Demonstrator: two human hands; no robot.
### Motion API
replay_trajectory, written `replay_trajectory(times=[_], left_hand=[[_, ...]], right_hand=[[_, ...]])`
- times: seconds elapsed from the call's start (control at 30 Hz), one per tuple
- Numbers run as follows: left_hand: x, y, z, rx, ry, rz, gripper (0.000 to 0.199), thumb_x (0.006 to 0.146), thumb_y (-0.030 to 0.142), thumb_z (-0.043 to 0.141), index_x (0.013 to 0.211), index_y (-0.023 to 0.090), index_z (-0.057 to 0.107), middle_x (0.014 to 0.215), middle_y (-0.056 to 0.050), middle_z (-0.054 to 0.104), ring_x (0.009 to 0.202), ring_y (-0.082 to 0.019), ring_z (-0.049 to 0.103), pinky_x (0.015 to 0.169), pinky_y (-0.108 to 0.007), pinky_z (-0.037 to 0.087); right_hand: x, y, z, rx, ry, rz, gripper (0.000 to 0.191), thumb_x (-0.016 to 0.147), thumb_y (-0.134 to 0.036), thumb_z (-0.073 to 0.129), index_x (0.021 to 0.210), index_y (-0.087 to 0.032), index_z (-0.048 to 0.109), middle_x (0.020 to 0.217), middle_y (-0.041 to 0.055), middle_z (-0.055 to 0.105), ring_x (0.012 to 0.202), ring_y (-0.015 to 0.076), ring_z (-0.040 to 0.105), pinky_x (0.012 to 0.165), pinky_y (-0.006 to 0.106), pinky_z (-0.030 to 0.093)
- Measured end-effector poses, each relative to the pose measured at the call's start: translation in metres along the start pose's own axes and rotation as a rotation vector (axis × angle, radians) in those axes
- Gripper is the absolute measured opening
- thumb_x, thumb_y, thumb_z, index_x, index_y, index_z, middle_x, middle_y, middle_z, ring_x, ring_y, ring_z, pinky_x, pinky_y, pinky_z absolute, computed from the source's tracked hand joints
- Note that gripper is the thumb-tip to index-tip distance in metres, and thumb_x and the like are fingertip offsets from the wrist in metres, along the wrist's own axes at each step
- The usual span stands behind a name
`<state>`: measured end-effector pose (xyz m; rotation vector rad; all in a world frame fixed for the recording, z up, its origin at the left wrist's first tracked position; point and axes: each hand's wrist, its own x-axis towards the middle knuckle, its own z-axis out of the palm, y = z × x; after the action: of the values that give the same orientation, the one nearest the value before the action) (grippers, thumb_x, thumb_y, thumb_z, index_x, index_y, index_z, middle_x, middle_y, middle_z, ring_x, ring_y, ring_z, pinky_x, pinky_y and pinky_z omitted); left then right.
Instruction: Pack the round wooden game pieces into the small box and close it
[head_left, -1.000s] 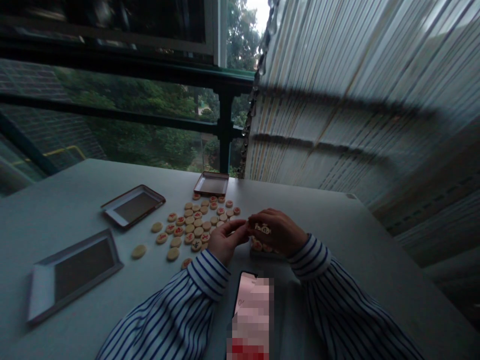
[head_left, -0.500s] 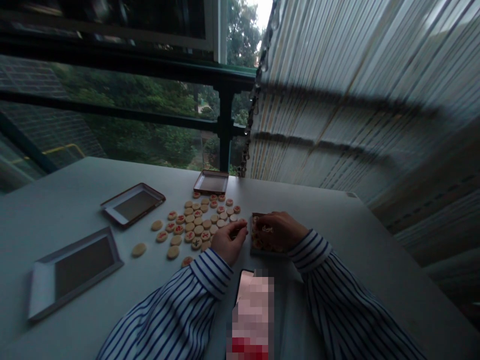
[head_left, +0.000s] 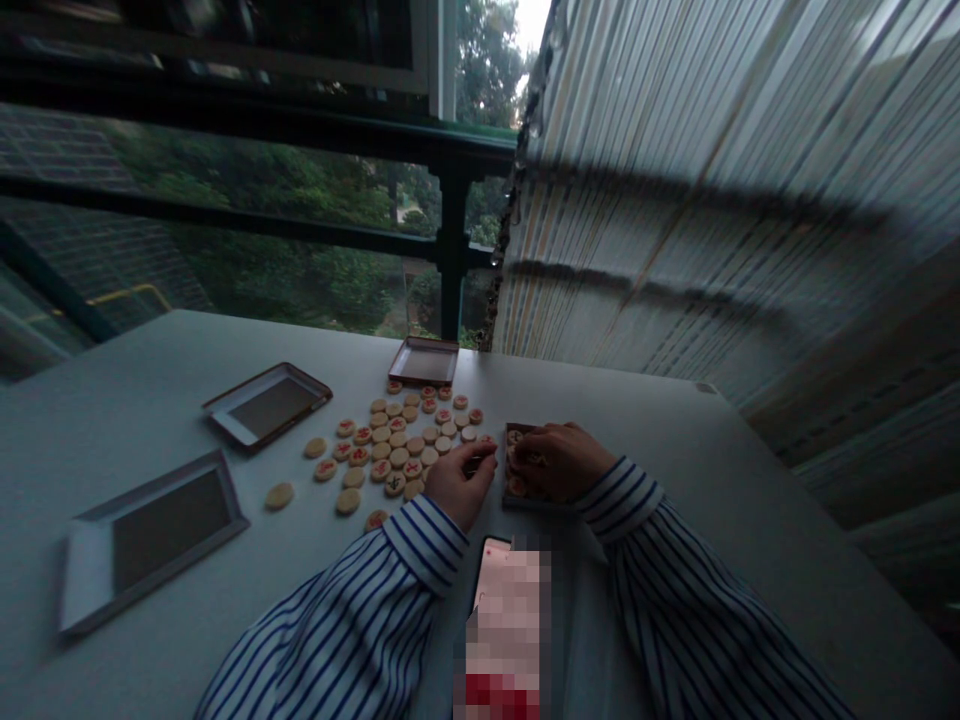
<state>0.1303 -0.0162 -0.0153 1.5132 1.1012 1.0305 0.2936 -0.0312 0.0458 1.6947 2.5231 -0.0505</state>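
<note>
The right hand is bent down over an open box, its fingers drawn together among the discs inside; they hide their tips, so whether they grip one cannot be told. The left hand is half curled just beside the box's left wall, thumb and forefinger nearly meeting by a red-marked disc; whether it is pinched there or lies beyond is unclear. Left of the box, round pale discs lie loose across the middle of the worktop, many blank side up, others showing red characters, one a black character. Below the box, toward the person, a phone lies between the two striped sleeves. Farther out, a small shallow tray sits near the worktop's far edge, a second tray stands inward from the far left corner, and a larger grey tray lies nearest the left edge. A dark railing runs beyond the far edge, with a string curtain to its right.
</note>
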Motion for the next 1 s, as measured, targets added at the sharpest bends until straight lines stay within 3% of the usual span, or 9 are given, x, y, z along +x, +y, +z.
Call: replay_trajectory(times=[0.63,1.0], left_hand=[[-0.0001,-0.0014,-0.0005,-0.045,0.012,-0.007,0.025,0.069,0.026,0.056,0.088,0.013,0.064,0.086,-0.010,0.068,0.077,-0.018,0.065,0.066,-0.027,0.052],[-0.0014,0.0037,-0.0010,-0.016,0.016,-0.002,0.025,0.069,0.025,0.055,0.088,0.010,0.064,0.089,-0.012,0.067,0.076,-0.019,0.064,0.068,-0.029,0.052]], right_hand=[[-0.0001,0.0059,0.0044,0.117,-0.005,-0.034,0.022,0.081,-0.034,0.045,0.092,-0.026,0.063,0.092,0.0035,0.063,0.087,0.0156,0.056,0.071,0.024,0.034],[-0.0009,0.0035,0.0024,0.105,-0.003,-0.070,0.022,0.081,-0.031,0.042,0.086,-0.025,0.063,0.087,0.0023,0.063,0.079,0.0142,0.055,0.065,0.023,0.033]])
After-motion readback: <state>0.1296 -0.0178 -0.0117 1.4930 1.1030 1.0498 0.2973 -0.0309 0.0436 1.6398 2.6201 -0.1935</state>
